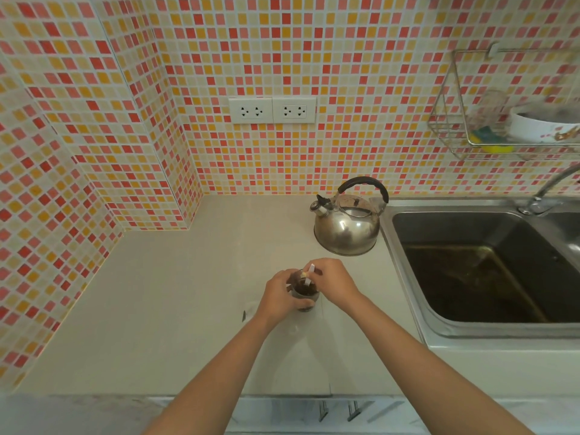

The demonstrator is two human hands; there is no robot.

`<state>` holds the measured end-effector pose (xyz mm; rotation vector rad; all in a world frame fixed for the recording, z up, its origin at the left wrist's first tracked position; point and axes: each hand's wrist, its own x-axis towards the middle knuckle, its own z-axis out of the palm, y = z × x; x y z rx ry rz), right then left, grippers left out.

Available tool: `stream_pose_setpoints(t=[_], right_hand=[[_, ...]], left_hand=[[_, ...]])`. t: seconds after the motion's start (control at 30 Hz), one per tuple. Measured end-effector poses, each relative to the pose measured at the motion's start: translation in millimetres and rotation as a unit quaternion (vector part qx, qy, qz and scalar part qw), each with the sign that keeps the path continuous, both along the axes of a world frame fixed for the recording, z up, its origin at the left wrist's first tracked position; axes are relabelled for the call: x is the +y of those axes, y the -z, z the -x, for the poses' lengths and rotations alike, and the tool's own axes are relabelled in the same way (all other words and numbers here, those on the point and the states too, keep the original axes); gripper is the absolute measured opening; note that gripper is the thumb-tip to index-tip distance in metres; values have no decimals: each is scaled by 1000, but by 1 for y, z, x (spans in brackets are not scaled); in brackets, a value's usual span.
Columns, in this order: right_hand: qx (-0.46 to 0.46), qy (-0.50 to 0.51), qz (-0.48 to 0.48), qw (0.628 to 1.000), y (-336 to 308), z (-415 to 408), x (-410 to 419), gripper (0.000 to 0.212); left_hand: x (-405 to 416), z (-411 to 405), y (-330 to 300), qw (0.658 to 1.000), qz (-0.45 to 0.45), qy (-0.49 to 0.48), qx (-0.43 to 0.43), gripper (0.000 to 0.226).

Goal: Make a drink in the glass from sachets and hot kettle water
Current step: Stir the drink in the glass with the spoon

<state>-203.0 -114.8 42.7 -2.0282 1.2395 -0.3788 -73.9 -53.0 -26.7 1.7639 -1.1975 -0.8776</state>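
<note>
A small clear glass [306, 296] stands on the pale counter [175, 309] and holds something dark brown. My left hand [282, 295] wraps around its left side. My right hand [334, 279] is over the rim and pinches a thin white sachet [310, 274] that tilts down into the glass. The steel kettle [346, 226] with a black handle stands behind the glass, to the right, beside the sink. A torn white scrap [249, 309] lies on the counter left of my left wrist.
A steel sink [483, 268] with brownish water fills the right side, its tap [546, 196] at the back. A wire rack [470, 120] on the tiled wall holds a bowl and sponges. Two double sockets [272, 110] sit on the wall.
</note>
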Motion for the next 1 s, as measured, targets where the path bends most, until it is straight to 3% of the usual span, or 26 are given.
stream_pose_setpoints(t=[0.1,0.27,0.43,0.6,0.77,1.0], right_hand=[[35,22,11,999,1,1,-2,20],[-15,-4,-12,1000,0,-4,6,19],[33,32,14,999,1,2,0,22],[-23,3,-24,999,2,-4,6,21],[32,36,6,999,3,2,0,20],[-27,26,9,999,6,-1,5,25]], left_hand=[[0,0,1,1000,-4,-3,-4,67],[0,0,1,1000,6,-1,3,57],[-1,0,3,1000,5,-6,4,69],[0,0,1,1000,9,3,0,58],[-1,-1,2,1000,-4,-1,-4,70],[0,0,-1,1000,-6,1,-3,62]])
